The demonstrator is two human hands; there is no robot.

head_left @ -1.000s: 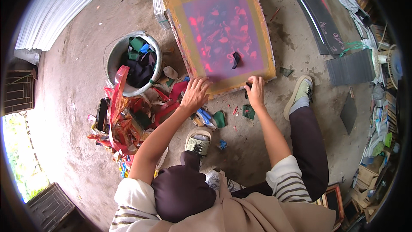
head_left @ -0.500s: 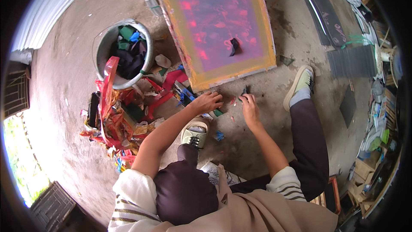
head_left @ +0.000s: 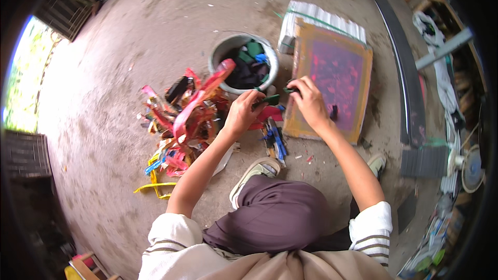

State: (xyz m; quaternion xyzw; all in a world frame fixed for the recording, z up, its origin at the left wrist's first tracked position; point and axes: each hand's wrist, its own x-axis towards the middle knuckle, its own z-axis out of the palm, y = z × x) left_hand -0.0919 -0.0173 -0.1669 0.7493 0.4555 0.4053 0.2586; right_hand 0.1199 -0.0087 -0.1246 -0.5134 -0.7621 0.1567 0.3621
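My left hand (head_left: 242, 111) is closed on a dark green scrap (head_left: 267, 102), held just in front of the bucket. My right hand (head_left: 311, 102), over the left edge of the framed panel, pinches a small dark scrap (head_left: 292, 91). The grey bucket (head_left: 213, 62) holds a heap of black, green and blue scraps. The panel (head_left: 302, 116) has a yellowish border and a purple middle with pink marks. A curled black scrap (head_left: 333, 112) lies on it, right of my right wrist.
Left of my left forearm spreads a pile of torn red plastic strips (head_left: 189, 119). Blue-and-black pieces (head_left: 275, 140) lie near my shoe (head_left: 251, 176). White corrugated sheets (head_left: 301, 13) are stacked behind the panel. A long dark strip (head_left: 399, 78) and a fan (head_left: 472, 168) are at the right.
Both hands have come up from the floor by the panel's near edge toward the bucket, with scraps in them. The view has swung left. A green piece is gone from beside the left hand's earlier place.
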